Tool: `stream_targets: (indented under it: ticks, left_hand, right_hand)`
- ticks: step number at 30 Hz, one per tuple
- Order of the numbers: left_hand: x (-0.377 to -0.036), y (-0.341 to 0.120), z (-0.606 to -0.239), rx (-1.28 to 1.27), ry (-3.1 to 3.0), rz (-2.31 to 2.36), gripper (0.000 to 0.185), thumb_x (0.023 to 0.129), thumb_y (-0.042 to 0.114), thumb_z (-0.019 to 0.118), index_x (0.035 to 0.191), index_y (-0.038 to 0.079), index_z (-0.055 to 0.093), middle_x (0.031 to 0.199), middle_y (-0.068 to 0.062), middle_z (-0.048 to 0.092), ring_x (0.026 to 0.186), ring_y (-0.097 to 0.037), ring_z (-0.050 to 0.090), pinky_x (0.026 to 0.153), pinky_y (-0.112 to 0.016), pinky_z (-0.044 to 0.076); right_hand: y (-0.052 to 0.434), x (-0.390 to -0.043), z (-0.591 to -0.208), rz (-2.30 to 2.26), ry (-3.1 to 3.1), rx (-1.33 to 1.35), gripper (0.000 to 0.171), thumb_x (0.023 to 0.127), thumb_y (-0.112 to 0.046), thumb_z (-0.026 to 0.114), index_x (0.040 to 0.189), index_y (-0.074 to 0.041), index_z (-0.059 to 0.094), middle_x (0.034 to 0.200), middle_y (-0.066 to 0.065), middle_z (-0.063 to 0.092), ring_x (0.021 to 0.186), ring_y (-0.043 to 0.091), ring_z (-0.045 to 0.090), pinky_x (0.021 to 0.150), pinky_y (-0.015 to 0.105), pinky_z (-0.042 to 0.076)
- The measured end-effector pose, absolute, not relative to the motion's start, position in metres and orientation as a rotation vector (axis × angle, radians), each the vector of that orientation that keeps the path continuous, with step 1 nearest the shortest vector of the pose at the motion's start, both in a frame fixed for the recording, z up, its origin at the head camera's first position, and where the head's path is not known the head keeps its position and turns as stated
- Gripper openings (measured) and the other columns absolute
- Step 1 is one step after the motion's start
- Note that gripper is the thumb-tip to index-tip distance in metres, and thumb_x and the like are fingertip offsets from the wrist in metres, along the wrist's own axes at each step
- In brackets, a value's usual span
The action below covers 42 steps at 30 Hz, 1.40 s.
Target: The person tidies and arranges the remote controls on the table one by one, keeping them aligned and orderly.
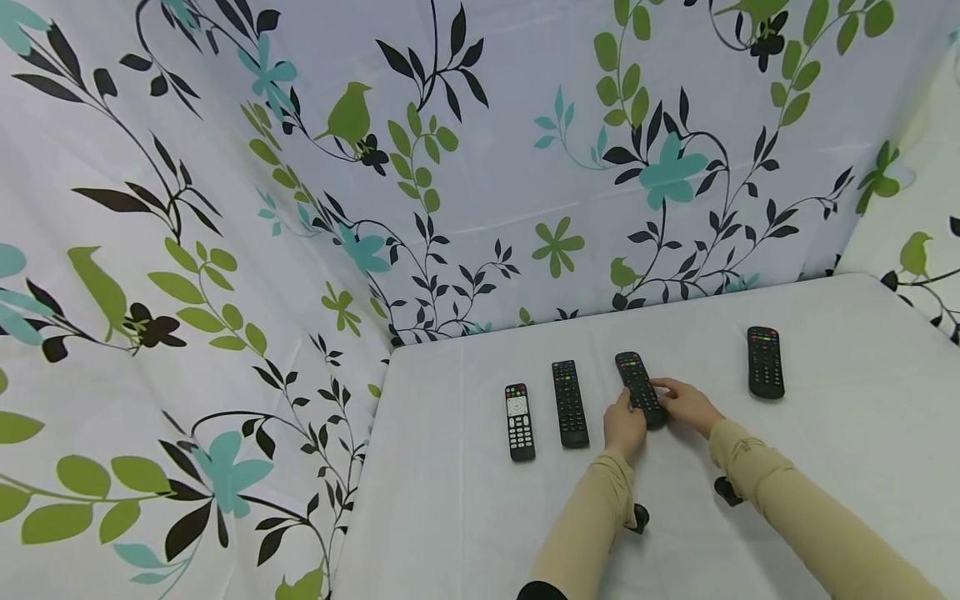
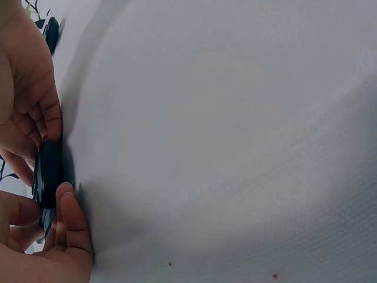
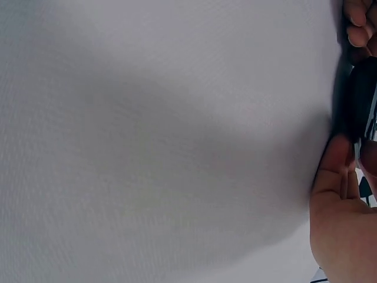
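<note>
While both my hands were on the third remote [image 1: 640,389], my left hand [image 1: 624,427] pinched its near end and my right hand [image 1: 686,404] curled round its right side. It lay flat on the white table [image 1: 840,467], between the second remote [image 1: 570,402] and the far remote [image 1: 765,362]. I think I was setting it straight in the row. Next I would need a small, gentle turn. It was long, black and hard, with little bumpy buttons. The cloth looked soft.
</note>
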State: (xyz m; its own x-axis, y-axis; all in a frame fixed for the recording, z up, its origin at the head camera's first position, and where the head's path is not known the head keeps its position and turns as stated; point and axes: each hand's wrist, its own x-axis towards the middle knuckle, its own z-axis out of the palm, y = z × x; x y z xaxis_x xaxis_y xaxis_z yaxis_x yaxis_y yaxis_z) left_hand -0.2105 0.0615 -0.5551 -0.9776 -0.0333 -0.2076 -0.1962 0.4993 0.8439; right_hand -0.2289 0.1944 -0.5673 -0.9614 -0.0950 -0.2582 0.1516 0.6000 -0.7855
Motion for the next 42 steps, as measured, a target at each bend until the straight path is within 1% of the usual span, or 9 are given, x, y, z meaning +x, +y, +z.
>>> stream_targets:
  ticks: [6, 11, 13, 15, 17, 19, 21, 26, 42]
  left_hand:
    - [-0.209, 0.060, -0.555, -0.163, 2.618, 1.475, 0.043, 0.089, 0.009, 0.049, 0.132, 0.004, 0.052, 0.126, -0.020, 0.058, 0.119, -0.031, 0.054, 0.099, -0.042, 0.042]
    - [-0.209, 0.058, -0.558, -0.125, 2.666, 1.449, 0.041, 0.090, 0.009, 0.049, 0.130, 0.001, 0.052, 0.121, -0.022, 0.061, 0.113, -0.031, 0.057, 0.095, -0.041, 0.045]
    - [-0.209, 0.057, -0.561, -0.140, 2.646, 1.467, 0.041, 0.090, 0.010, 0.049, 0.131, 0.002, 0.052, 0.112, -0.020, 0.065, 0.102, -0.029, 0.062, 0.087, -0.038, 0.048]
    - [-0.210, 0.056, -0.564, -0.170, 2.606, 1.509, 0.041, 0.090, 0.009, 0.049, 0.131, 0.003, 0.052, 0.096, -0.018, 0.069, 0.082, -0.024, 0.066, 0.072, -0.033, 0.050]
    - [-0.211, 0.055, -0.567, -0.198, 2.558, 1.559, 0.042, 0.090, 0.009, 0.048, 0.132, 0.004, 0.051, 0.082, -0.013, 0.068, 0.063, -0.018, 0.061, 0.059, -0.027, 0.046]
    - [-0.210, 0.055, -0.568, -0.219, 2.522, 1.597, 0.043, 0.090, 0.008, 0.048, 0.133, 0.005, 0.050, 0.073, -0.009, 0.064, 0.052, -0.014, 0.054, 0.051, -0.023, 0.040]
    - [-0.209, 0.054, -0.569, -0.221, 2.514, 1.613, 0.043, 0.090, 0.009, 0.048, 0.133, 0.005, 0.050, 0.076, -0.004, 0.061, 0.052, -0.008, 0.049, 0.051, -0.020, 0.038]
    - [-0.207, 0.053, -0.569, -0.198, 2.534, 1.616, 0.044, 0.090, 0.008, 0.049, 0.134, 0.010, 0.051, 0.074, -0.002, 0.056, 0.055, -0.007, 0.046, 0.052, -0.020, 0.039]
    - [-0.207, 0.052, -0.570, -0.209, 2.523, 1.626, 0.045, 0.090, 0.008, 0.048, 0.135, 0.013, 0.050, 0.062, 0.004, 0.047, 0.050, -0.006, 0.045, 0.050, -0.019, 0.034]
  right_hand:
    - [0.193, -0.229, -0.568, -1.303, 2.533, 0.066, 0.050, 0.090, -0.010, 0.042, 0.138, 0.002, 0.036, 0.106, 0.026, 0.057, 0.085, 0.025, 0.055, 0.069, 0.030, 0.045]
    - [0.192, -0.228, -0.570, -1.270, 2.554, 0.053, 0.049, 0.091, -0.012, 0.041, 0.138, 0.001, 0.036, 0.104, 0.024, 0.058, 0.086, 0.027, 0.054, 0.072, 0.034, 0.044]
    - [0.191, -0.227, -0.569, -1.259, 2.563, 0.048, 0.049, 0.092, -0.013, 0.040, 0.139, 0.002, 0.036, 0.104, 0.024, 0.058, 0.086, 0.027, 0.054, 0.073, 0.036, 0.044]
    - [0.190, -0.224, -0.569, -1.260, 2.564, 0.045, 0.049, 0.093, -0.014, 0.040, 0.139, 0.002, 0.036, 0.103, 0.024, 0.059, 0.085, 0.026, 0.054, 0.072, 0.035, 0.044]
    - [0.189, -0.222, -0.568, -1.272, 2.563, 0.045, 0.049, 0.093, -0.014, 0.040, 0.139, 0.001, 0.036, 0.099, 0.021, 0.059, 0.082, 0.024, 0.053, 0.069, 0.033, 0.043]
    - [0.189, -0.221, -0.567, -1.292, 2.561, 0.027, 0.048, 0.093, -0.014, 0.040, 0.138, 0.002, 0.037, 0.094, 0.018, 0.058, 0.078, 0.022, 0.051, 0.066, 0.030, 0.040]
    - [0.189, -0.221, -0.567, -1.307, 2.558, 0.021, 0.048, 0.093, -0.014, 0.042, 0.138, 0.001, 0.038, 0.089, 0.014, 0.057, 0.076, 0.020, 0.049, 0.064, 0.028, 0.039]
    - [0.188, -0.221, -0.568, -1.322, 2.546, 0.013, 0.048, 0.093, -0.015, 0.042, 0.139, -0.001, 0.038, 0.084, 0.009, 0.053, 0.075, 0.019, 0.047, 0.064, 0.028, 0.037]
    - [0.187, -0.219, -0.566, -1.318, 2.535, -0.014, 0.048, 0.095, -0.017, 0.038, 0.140, -0.001, 0.035, 0.087, 0.012, 0.053, 0.079, 0.021, 0.048, 0.066, 0.029, 0.037]
